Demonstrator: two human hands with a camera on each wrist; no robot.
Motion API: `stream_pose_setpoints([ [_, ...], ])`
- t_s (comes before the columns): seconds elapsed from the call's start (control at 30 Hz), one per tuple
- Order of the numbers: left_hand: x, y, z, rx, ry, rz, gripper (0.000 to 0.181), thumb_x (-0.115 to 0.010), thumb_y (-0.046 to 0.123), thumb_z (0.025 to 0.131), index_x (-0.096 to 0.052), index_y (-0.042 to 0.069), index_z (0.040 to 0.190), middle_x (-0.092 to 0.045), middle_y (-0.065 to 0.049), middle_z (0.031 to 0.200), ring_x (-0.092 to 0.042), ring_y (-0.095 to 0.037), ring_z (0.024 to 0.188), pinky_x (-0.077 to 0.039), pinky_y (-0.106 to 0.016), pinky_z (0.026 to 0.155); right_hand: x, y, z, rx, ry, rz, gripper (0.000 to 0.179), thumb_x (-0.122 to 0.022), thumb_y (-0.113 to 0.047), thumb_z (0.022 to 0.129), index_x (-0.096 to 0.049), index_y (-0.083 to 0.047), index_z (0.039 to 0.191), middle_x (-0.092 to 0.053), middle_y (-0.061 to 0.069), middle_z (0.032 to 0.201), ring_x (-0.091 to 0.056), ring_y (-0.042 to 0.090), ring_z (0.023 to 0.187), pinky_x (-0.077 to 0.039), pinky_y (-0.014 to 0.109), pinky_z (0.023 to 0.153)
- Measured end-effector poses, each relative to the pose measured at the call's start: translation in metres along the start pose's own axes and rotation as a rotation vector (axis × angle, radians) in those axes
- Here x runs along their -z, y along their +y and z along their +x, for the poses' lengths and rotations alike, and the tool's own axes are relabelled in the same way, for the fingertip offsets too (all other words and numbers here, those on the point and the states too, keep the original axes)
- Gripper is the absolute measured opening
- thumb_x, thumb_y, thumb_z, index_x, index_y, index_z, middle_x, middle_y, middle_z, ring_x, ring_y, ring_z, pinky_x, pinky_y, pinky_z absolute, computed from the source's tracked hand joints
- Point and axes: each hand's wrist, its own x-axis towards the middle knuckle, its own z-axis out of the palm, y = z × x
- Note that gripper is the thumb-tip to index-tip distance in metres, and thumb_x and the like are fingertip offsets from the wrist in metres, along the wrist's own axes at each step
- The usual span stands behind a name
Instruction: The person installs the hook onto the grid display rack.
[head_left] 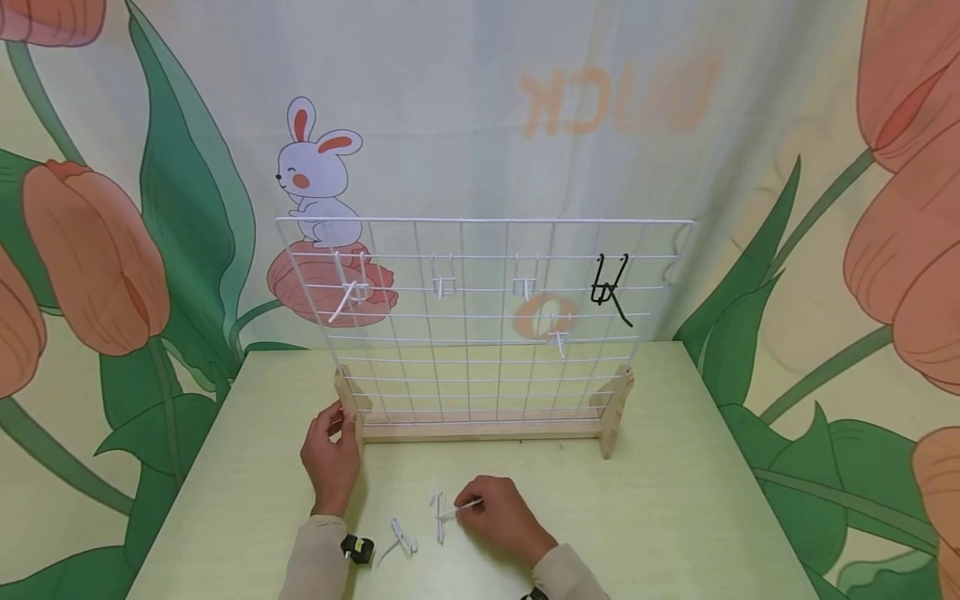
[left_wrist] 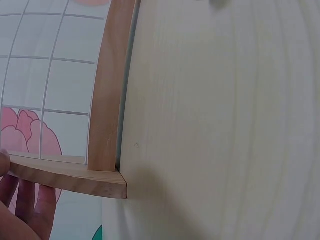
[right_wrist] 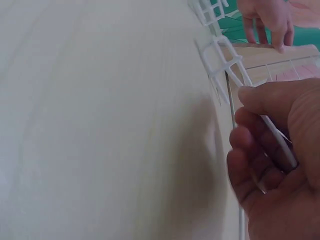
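A white wire grid panel (head_left: 468, 333) stands in a wooden base (head_left: 480, 432) with an upright side piece at each end. My left hand (head_left: 332, 460) grips the left wooden side piece (left_wrist: 70, 179), thumb on one face and fingers on the other. Between the thumb and fingers of my right hand (head_left: 501, 515) is the rod of a white wire hook (right_wrist: 226, 62); its framed back end points left, low over the table. Left of it, a second white hook (head_left: 403, 537) lies on the table near my left wrist.
Three white hooks hang along the grid's upper part, including a long-armed one (head_left: 348, 292) at left. A smaller white hook (head_left: 558, 340) hangs lower, and a black hook (head_left: 611, 287) hangs at right. Behind the pale table (head_left: 690, 483) is a printed curtain (head_left: 450, 108).
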Motion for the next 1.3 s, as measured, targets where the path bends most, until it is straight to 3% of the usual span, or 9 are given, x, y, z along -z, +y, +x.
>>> stream_pose_setpoints([
  [0.3, 0.000, -0.002, 0.001, 0.010, 0.002, -0.001, 0.030, -0.073, 0.012, 0.101, -0.071, 0.005, 0.130, -0.074, -0.018, 0.117, -0.074, -0.037, 0.103, -0.040, 0.007, 0.073, -0.003, 0.005, 0.001, -0.059, 0.047, 0.226, 0.009, -0.079, -0.005, 0.094, -0.079, -0.010, 0.101, -0.081, -0.001, 0.099, -0.077, 0.002, 0.083, -0.063, 0.019, 0.075],
  [0.47, 0.000, -0.002, 0.000, 0.019, -0.004, -0.013, 0.030, -0.072, 0.012, 0.101, -0.071, 0.006, 0.131, -0.074, -0.018, 0.117, -0.074, -0.036, 0.104, -0.041, 0.007, 0.073, -0.007, 0.006, 0.001, -0.052, 0.104, 0.309, 0.013, -0.080, -0.005, 0.092, -0.077, -0.010, 0.104, -0.081, 0.003, 0.099, -0.078, 0.006, 0.082, -0.064, 0.021, 0.075],
  [0.77, 0.000, -0.001, 0.000, 0.026, -0.005, -0.022, 0.030, -0.072, 0.013, 0.101, -0.071, 0.007, 0.131, -0.074, -0.018, 0.117, -0.074, -0.036, 0.104, -0.041, 0.007, 0.073, -0.007, -0.002, 0.000, -0.029, 0.186, 0.400, 0.016, -0.078, 0.002, 0.091, -0.072, -0.008, 0.102, -0.080, 0.009, 0.094, -0.081, 0.018, 0.081, -0.065, 0.023, 0.073],
  [0.93, 0.000, -0.002, 0.000, 0.024, -0.006, -0.025, 0.031, -0.072, 0.014, 0.102, -0.071, 0.008, 0.132, -0.074, -0.017, 0.117, -0.074, -0.035, 0.104, -0.041, 0.007, 0.074, 0.001, -0.010, 0.001, 0.007, 0.240, 0.411, 0.015, -0.080, 0.000, 0.091, -0.072, -0.011, 0.097, -0.078, 0.010, 0.092, -0.081, 0.025, 0.081, -0.065, 0.024, 0.073],
  [1.1, -0.001, -0.004, 0.000, 0.021, -0.003, -0.024, 0.031, -0.072, 0.015, 0.102, -0.071, 0.008, 0.132, -0.074, -0.016, 0.117, -0.073, -0.034, 0.104, -0.041, 0.007, 0.074, 0.013, -0.020, 0.006, -0.005, 0.277, 0.436, 0.014, -0.079, 0.000, 0.092, -0.072, -0.011, 0.097, -0.078, 0.010, 0.096, -0.081, 0.034, 0.085, -0.065, 0.023, 0.074],
  [1.3, 0.000, -0.003, 0.001, 0.020, -0.004, -0.022, 0.031, -0.072, 0.015, 0.102, -0.071, 0.009, 0.132, -0.074, -0.015, 0.116, -0.073, -0.033, 0.104, -0.042, 0.006, 0.074, 0.031, -0.037, 0.012, 0.005, 0.323, 0.444, 0.010, -0.078, -0.001, 0.093, -0.071, -0.007, 0.096, -0.077, 0.009, 0.103, -0.081, 0.029, 0.092, -0.065, 0.023, 0.076],
])
